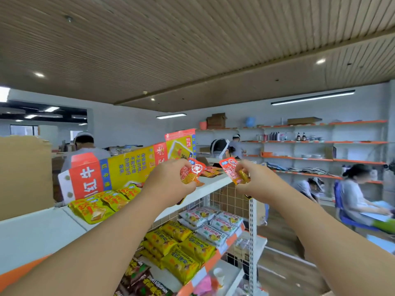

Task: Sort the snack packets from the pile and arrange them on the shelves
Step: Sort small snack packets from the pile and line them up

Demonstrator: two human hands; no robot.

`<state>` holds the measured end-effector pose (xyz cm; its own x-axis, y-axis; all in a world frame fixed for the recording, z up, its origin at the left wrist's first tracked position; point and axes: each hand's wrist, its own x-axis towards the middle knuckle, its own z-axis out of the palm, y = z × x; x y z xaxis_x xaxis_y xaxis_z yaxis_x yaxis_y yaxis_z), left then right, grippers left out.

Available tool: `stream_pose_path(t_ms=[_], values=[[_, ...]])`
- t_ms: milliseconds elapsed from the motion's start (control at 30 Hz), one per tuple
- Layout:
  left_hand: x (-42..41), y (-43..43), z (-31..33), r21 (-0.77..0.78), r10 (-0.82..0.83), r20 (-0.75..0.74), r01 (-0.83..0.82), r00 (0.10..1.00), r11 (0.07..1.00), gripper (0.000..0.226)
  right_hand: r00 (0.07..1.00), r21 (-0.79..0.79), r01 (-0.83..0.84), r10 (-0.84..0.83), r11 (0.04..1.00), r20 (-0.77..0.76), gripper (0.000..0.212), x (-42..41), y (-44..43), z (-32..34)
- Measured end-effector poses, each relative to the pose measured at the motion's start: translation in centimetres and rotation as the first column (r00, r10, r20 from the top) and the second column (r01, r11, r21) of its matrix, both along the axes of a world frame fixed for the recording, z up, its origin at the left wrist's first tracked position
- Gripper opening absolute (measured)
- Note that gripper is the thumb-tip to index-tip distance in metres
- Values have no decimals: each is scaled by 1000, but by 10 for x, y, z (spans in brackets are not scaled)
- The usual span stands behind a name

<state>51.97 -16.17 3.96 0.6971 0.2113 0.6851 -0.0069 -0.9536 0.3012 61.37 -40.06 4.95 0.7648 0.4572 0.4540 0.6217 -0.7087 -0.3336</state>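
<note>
My left hand [168, 180] grips a small red and orange snack packet [193, 171] above the white top shelf [211, 184]. My right hand [252, 178] pinches another red packet [232, 169] just past the shelf's right end. More red packets [210, 173] lie on the top shelf behind my hands. Yellow packets [102, 205] lie on the top shelf at the left. The shelf below holds rows of yellow packets [181, 248] and white packets [213, 221].
A large red and yellow flattened carton [119, 167] leans on the top shelf, with a brown cardboard box [23, 176] at the far left. People work behind the unit and sit at the right [359, 195]. Orange-edged wall shelves [320, 159] line the back.
</note>
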Motion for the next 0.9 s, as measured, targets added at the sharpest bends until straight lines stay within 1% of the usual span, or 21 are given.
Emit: stream_pose_path(t_ms=[200,367,400,500,633,767,900], values=[[51,11,-7,-15,6,-28,-6,1000,1000,48,999,-8,28,-29,1000,-20,36,47,6,-14],[114,28,-17,-79,-50,-54,46,997,996,47,999,-41,54,-54,998,-2,36,95,18,-19],[136,35,-18,-73,-67,-49,64,997,995,48,997,-61,73,-71,996,28,35,112,24,-18],[175,43,-9,-45,-90,-49,88,995,995,49,995,-83,96,-92,992,48,34,144,32,-9],[241,64,6,-29,-118,-34,117,992,993,53,986,-111,149,-140,983,84,39,203,55,11],[299,80,14,48,-83,-79,87,993,995,54,983,-90,171,-164,981,80,40,255,77,14],[344,93,29,39,-64,-115,69,991,997,50,982,-98,177,-170,979,80,42,298,89,22]])
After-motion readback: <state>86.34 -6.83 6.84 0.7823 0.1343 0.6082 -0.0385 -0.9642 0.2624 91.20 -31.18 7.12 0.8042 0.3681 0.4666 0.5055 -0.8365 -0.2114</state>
